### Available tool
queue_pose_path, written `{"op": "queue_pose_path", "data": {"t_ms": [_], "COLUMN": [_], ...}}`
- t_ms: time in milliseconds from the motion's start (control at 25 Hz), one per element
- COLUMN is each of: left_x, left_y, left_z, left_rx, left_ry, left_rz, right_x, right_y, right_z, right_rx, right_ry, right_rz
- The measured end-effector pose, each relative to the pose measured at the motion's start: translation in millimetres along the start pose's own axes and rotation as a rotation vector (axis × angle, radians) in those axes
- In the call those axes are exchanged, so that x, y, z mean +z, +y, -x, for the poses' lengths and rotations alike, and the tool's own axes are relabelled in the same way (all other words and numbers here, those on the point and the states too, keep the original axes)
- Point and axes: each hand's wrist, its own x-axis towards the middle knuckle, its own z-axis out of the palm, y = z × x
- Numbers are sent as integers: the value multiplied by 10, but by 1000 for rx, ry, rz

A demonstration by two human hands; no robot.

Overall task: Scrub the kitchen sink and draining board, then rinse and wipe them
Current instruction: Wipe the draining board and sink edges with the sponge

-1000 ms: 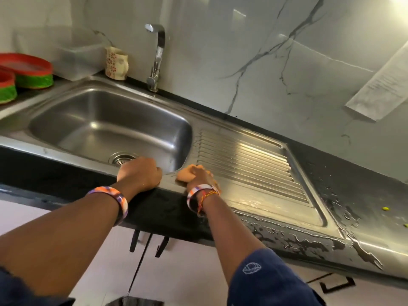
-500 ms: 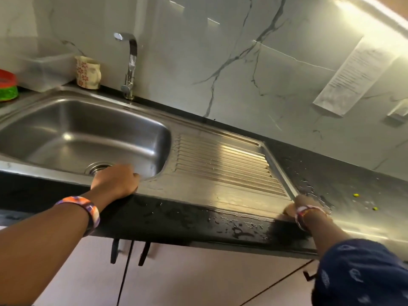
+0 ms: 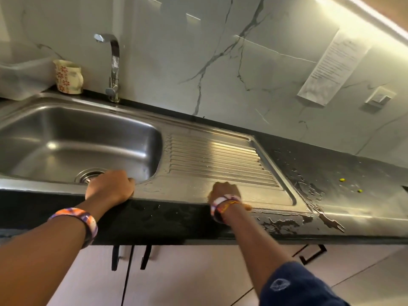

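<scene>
The steel sink [image 3: 66, 138] with its drain [image 3: 89, 176] lies at left, and the ribbed draining board [image 3: 216, 155] adjoins it on the right. My left hand [image 3: 110, 187] grips the sink's front rim, fingers curled over into the basin. Knuckles up, my right hand [image 3: 225, 192] presses down on the flat front strip of the draining board, just below the ribs. The pale orange sponge it holds is hidden under the hand. Water streaks lie on the board's front edge.
A chrome tap [image 3: 113, 62] stands behind the sink beside a flowered cup [image 3: 67, 77] and a clear plastic tub [image 3: 19, 78]. The black counter [image 3: 320, 173] right of the board is wet, with small yellow bits [image 3: 342, 179]. A paper sheet [image 3: 331, 65] hangs on the marble wall.
My right hand swept from beside the sink to the board's right front corner, then back left to the middle of the front strip. My left hand stayed on the sink rim.
</scene>
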Motion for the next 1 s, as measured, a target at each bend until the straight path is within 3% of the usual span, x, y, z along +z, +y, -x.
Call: {"op": "queue_pose_path", "data": {"t_ms": [80, 200, 280, 400, 520, 600, 640, 680, 800, 920, 1000], "left_x": [3, -17, -15, -8, 6, 12, 12, 6, -9, 20, 6], "left_y": [-15, -45, -47, -13, 5, -4, -14, -20, -54, -158, -242], "left_z": [-4, -14, 0, 54, 54, 34, 28, 28, 21, -69, -206], "left_rx": [14, 21, 38, 54, 22, -3, -20, -42, -113, -190, -212], "left_ry": [-10, -12, -4, -7, 3, 20, 32, 47, 96, 56, -25], "left_rz": [10, 14, 1, 3, 28, 64, 81, 96, 125, 241, 388], "right_x": [113, 86, -96, -379, -329, -132, -57, -8, 243, 614, 626], "right_y": [-270, -382, -239, 379, 834, 852, 768, 596, -109, -740, -991], "right_z": [31, -1, -128, -404, -553, -652, -640, -597, -438, -344, -254], "right_rx": [-91, -268, -295, -72, 177, 249, 244, 204, 70, -276, -399], "right_ry": [110, -28, 80, 392, 265, 155, 184, 206, 112, 115, 17], "right_rz": [-42, -286, -286, -238, -124, 70, 140, 228, 81, 76, -201]}}
